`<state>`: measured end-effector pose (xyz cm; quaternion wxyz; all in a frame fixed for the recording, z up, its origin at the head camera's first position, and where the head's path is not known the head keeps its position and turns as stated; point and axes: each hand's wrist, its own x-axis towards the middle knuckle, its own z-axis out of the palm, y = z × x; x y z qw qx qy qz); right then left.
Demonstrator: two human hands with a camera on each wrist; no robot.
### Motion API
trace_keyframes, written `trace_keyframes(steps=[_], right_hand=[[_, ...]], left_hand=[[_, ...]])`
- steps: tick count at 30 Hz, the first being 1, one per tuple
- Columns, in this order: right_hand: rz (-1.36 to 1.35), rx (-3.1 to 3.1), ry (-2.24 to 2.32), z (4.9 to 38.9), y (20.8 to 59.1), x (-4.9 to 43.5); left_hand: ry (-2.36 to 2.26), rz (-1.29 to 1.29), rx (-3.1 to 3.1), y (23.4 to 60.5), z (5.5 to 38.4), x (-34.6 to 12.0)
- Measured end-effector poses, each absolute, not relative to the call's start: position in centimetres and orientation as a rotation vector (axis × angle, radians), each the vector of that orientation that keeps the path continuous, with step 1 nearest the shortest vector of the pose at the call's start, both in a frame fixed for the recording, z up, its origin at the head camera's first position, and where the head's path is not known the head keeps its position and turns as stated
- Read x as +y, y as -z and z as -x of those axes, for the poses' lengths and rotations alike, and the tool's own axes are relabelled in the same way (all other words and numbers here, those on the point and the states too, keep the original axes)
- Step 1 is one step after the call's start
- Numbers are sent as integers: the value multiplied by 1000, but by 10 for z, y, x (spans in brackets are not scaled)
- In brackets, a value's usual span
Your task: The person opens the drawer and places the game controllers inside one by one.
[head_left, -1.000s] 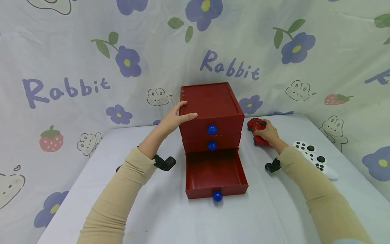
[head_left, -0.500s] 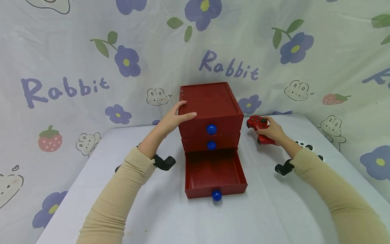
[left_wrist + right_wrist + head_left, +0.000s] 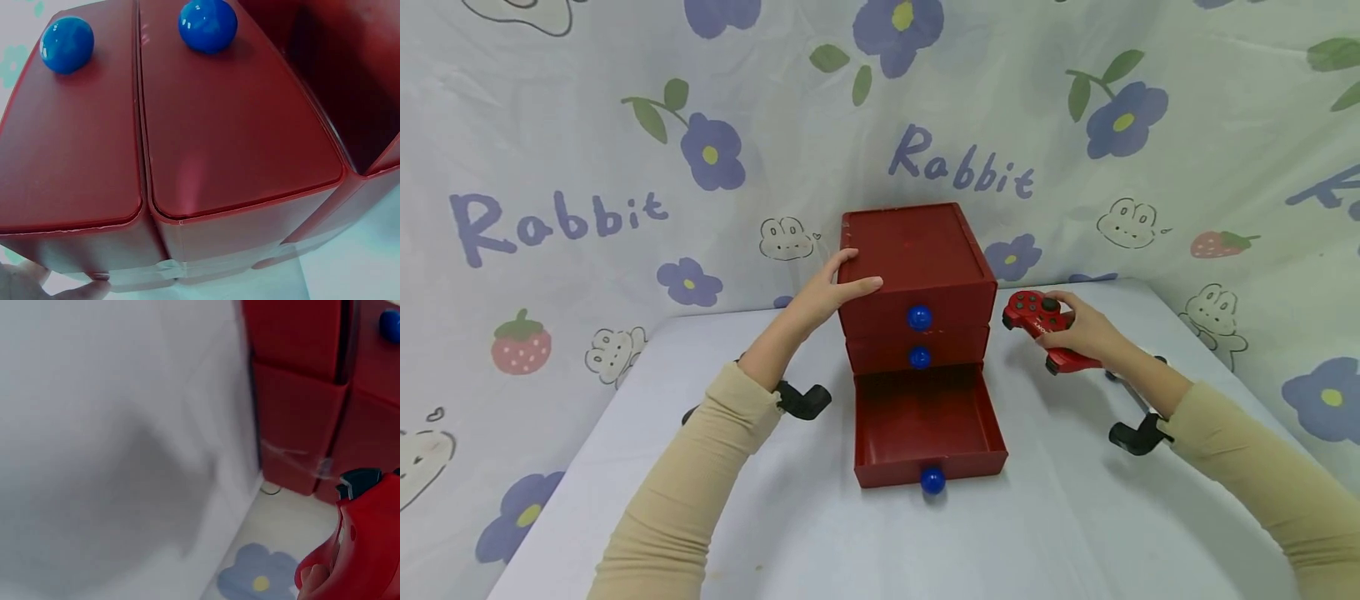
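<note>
A red three-drawer box [image 3: 917, 258] stands mid-table with blue knobs [image 3: 919, 317]. Its bottom drawer [image 3: 925, 421] is pulled out and shows a bare red floor. My left hand [image 3: 835, 292] rests open against the box's top left edge, fingers straight. My right hand [image 3: 1078, 329] grips a red game controller [image 3: 1037, 321] lifted just right of the box. The left wrist view shows the two closed drawer fronts [image 3: 219, 125] close up. In the right wrist view the red controller [image 3: 359, 550] fills the lower right, with the box side [image 3: 300, 394] beyond.
A white-covered table [image 3: 820, 533] is backed by a floral "Rabbit" cloth [image 3: 625, 150]. Black wrist-camera mounts [image 3: 805, 400] sit by each forearm. Part of a dark object [image 3: 1157, 360] peeks from behind my right forearm.
My right hand has lifted the red controller off the table and drawn it slightly toward me and left. The left hand and box have stayed put.
</note>
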<state>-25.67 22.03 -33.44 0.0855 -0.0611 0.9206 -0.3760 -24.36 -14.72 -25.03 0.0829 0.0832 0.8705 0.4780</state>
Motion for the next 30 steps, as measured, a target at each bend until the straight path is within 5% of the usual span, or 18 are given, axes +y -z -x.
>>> trace_keyframes(steps=[10,30], right_hand=[[270,2672,1136,223,316,220],[545,2486,982,182,289,192]], left_hand=[[-1426,-245,2579,231,221,-138],[-1431,-255,2596,245,237,-144]])
